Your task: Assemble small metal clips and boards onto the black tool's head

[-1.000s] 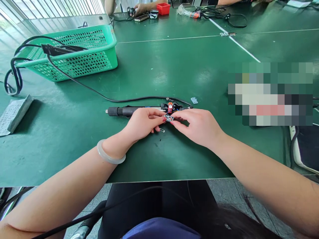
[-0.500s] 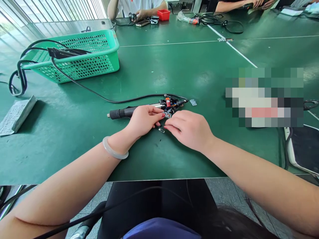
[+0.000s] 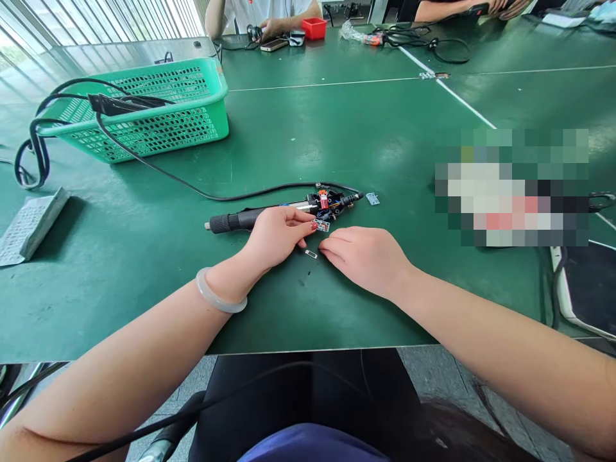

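Note:
My left hand (image 3: 279,234) pinches a small patterned plate (image 3: 322,226) between thumb and fingers, just in front of an opened black handheld device (image 3: 235,221). Wires and a red-orange part (image 3: 323,199) show at the device's open right end, where a black cable joins it. To the right, my right hand (image 3: 366,256) rests low over the table with its fingers pressed together; what they hold, if anything, is hidden. Between the hands lies a small light rectangular piece (image 3: 310,254). Another small grey-blue plate (image 3: 372,199) lies beyond the device's cable end.
A green basket (image 3: 158,138) with black cables stands at the back left, near a paper-covered block (image 3: 33,224). A blurred-out patch covers items at right. Across the table (image 3: 269,321) are people's arms, a red tray (image 3: 314,28) and coiled cables (image 3: 423,40).
My right hand has moved slightly down, away from the plate in my left hand, which now shows more fully. My left hand has barely moved.

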Tool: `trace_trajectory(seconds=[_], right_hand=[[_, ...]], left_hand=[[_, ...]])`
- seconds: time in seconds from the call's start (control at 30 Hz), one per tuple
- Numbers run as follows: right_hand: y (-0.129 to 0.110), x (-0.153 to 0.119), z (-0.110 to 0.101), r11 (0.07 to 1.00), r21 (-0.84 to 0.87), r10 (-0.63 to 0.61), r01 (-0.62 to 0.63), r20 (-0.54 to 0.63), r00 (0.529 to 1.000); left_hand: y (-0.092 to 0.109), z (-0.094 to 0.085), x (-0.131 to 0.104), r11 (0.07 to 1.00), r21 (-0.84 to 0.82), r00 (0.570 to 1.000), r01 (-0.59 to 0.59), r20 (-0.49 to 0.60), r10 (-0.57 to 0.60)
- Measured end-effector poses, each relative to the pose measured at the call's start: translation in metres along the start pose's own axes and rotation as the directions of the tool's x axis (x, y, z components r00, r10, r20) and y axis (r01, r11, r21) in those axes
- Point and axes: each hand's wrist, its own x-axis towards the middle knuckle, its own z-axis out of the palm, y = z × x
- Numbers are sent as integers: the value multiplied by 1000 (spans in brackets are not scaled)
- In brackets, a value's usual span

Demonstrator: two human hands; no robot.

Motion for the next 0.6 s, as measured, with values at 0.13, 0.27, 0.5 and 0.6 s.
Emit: trace_trajectory(seconds=[0.13, 0.27, 0.5, 0.6], right_hand=[[6, -5, -7, 989, 123, 99, -79, -163, 982], [7, -2, -8, 962, 232, 201, -144, -245, 948], [8, 3, 0, 960, 263, 161, -92, -254, 954], [10, 4, 0, 953, 281, 187, -117, -237, 953]], left_hand=[[1, 0, -1, 999, -35, 999, 25, 24, -24], [3, 0, -2, 994, -85, 997, 66, 50, -62], [1, 0, 0, 976, -187, 992, 112, 82, -98], [1, -1, 0, 970, -204, 989, 128, 102, -109]])
